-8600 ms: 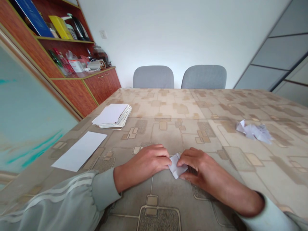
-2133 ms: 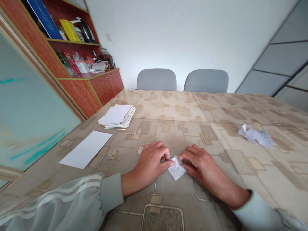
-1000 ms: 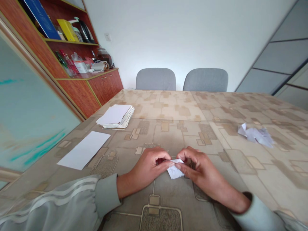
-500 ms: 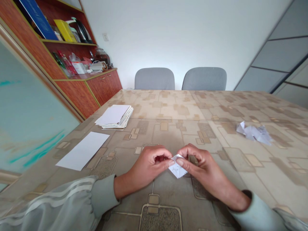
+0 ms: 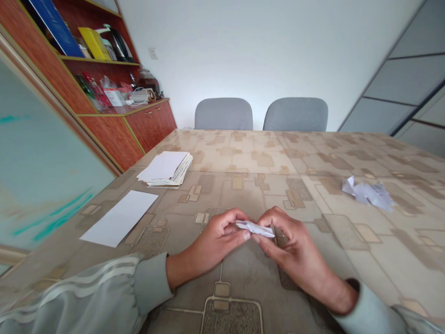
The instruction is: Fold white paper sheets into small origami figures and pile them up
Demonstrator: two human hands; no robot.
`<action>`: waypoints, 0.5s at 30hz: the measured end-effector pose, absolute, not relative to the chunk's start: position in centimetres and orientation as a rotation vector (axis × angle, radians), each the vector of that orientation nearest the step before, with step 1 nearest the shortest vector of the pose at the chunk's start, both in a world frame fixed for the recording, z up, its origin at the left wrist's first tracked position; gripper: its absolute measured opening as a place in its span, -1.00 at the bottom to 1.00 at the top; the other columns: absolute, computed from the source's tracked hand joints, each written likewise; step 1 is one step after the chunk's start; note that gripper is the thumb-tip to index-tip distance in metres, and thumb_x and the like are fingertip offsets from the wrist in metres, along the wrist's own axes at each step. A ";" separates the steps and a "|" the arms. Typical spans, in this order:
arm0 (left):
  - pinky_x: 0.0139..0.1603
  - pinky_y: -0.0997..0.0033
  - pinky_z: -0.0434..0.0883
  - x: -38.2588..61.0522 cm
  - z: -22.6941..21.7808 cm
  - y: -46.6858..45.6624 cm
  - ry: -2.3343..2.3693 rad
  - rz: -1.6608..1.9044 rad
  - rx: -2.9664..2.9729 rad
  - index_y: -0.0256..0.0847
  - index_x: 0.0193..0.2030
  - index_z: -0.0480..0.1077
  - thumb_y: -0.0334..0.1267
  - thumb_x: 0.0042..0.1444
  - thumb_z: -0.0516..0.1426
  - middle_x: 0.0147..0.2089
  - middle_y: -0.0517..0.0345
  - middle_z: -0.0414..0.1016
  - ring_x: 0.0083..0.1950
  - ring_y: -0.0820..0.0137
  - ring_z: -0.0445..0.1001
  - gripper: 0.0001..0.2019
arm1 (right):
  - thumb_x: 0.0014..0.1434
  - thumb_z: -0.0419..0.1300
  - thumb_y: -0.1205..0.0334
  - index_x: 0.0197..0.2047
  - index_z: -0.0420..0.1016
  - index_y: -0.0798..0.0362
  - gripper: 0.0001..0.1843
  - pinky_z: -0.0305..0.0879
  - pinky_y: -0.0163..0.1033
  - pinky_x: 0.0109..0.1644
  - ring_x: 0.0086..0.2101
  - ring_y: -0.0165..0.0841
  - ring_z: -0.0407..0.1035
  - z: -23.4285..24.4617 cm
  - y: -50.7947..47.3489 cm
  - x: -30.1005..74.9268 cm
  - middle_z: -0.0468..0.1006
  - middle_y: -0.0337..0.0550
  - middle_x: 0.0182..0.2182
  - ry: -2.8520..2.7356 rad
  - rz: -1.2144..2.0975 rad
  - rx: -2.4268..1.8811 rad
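A small folded piece of white paper [image 5: 255, 228] is held just above the patterned table [image 5: 313, 157], now tilted almost flat and seen edge-on. My left hand [image 5: 219, 236] pinches its left end between thumb and fingers. My right hand [image 5: 288, 243] pinches its right end, fingers curled round it. Both wrists rest near the table's front edge, in grey sleeves with white stripes.
A single white sheet [image 5: 120, 217] lies at the left, with a stack of white paper [image 5: 166, 168] behind it. Crumpled or folded paper pieces [image 5: 368, 193] lie at the right. Two grey chairs [image 5: 260, 113] stand at the far side; a wooden cabinet [image 5: 114, 106] is left.
The folded paper was lying on the table under my fingertips; both hands have lifted it slightly and turned it so that it lies nearly flat between them.
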State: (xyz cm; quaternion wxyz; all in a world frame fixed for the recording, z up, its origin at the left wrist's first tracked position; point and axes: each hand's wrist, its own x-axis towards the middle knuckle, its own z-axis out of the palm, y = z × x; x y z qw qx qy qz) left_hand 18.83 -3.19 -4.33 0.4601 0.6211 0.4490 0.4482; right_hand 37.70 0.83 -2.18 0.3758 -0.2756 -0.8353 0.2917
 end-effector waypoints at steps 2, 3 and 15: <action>-0.12 0.35 0.40 18.5 -4.0 -3.2 1.300 1.151 1.782 -0.18 -0.12 0.35 -0.28 0.17 0.17 -0.18 0.12 0.47 -0.17 0.35 0.45 -0.85 | 0.25 0.14 0.35 -0.36 0.38 0.02 -0.87 0.16 -0.21 -0.22 -0.36 -0.33 0.30 -1.8 0.9 38.0 0.45 -0.24 -0.46 -2.263 0.498 -0.671; -0.09 0.33 0.39 18.4 -3.8 -3.3 1.371 1.168 1.929 -0.17 -0.10 0.35 -0.32 0.16 0.18 -0.14 0.11 0.46 -0.14 0.34 0.43 -0.83 | 0.25 0.11 0.37 -0.36 0.40 0.03 -0.86 0.15 -0.17 -0.18 -0.33 -0.30 0.30 -1.7 1.0 38.1 0.46 -0.21 -0.45 -2.337 0.352 -0.662; -0.28 0.36 0.25 18.2 -3.7 -3.4 1.315 0.605 2.852 -0.25 -0.35 0.43 -0.26 0.37 -0.01 -0.38 0.13 0.41 -0.33 0.35 0.31 -0.71 | 0.20 0.25 0.36 -0.37 0.38 0.02 -0.86 0.08 -0.08 -0.08 -0.29 -0.23 0.29 -2.5 1.2 38.1 0.50 -0.19 -0.41 -2.786 -0.118 -0.681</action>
